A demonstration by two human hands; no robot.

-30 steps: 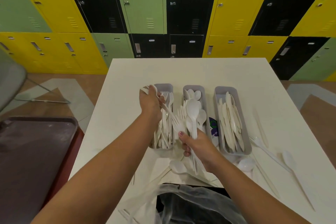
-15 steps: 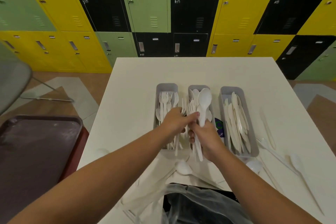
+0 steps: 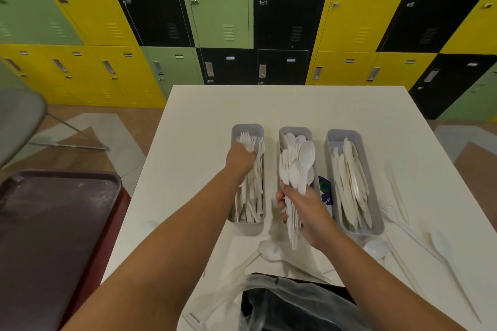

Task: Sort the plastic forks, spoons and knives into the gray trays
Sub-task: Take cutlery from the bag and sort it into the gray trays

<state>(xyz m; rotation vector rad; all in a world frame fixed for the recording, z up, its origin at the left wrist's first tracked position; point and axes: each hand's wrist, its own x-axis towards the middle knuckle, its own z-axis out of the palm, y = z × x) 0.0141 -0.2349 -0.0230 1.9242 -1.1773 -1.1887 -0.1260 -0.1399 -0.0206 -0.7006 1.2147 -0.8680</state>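
Three gray trays stand side by side on the white table (image 3: 295, 105). The left tray (image 3: 247, 128) holds white forks, the middle tray (image 3: 295, 130) holds spoons, the right tray (image 3: 342, 135) holds knives (image 3: 351, 183). My left hand (image 3: 240, 156) is down in the left tray, closed on a white fork (image 3: 248, 141) near the tray's far end. My right hand (image 3: 302, 207) grips a bundle of white spoons and forks (image 3: 295, 169) upright over the middle tray's near end. Loose spoons (image 3: 439, 240) and knives lie on the table at the right and near me.
A black bin lined with clear plastic (image 3: 293, 303) sits at the table's near edge. A dark brown tray (image 3: 53, 223) rests low on the left, beside a gray chair (image 3: 18, 121). A small purple packet (image 3: 325, 189) lies between the middle and right trays. Lockers line the back wall.
My left hand took a fork from the bundle in my right hand and carried it forward into the left tray. My right hand stayed over the middle tray with the bundle.
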